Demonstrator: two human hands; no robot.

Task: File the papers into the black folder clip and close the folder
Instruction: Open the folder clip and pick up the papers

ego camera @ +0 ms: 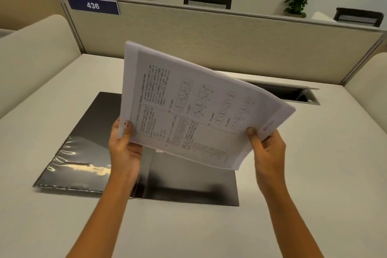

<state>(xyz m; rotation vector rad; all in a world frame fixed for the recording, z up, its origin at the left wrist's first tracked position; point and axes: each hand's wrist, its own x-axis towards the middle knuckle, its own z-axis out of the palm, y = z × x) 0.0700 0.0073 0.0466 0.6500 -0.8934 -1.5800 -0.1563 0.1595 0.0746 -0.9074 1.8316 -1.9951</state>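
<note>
- Left hand [123, 148] grips papers [196, 107] at 9 o'clock edge.
- Right hand [268, 151] pinches 3 o'clock corner.
- Black folder [188, 180] lies open beneath, on desk [293, 195].

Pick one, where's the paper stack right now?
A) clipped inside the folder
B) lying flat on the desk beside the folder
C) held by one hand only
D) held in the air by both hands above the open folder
D: the left hand and right hand each grip a lower corner of the paper stack, lifted over the open black folder.

head view | from above, looking forward-down (close) | desk [314, 174], partition [209, 37]
</note>
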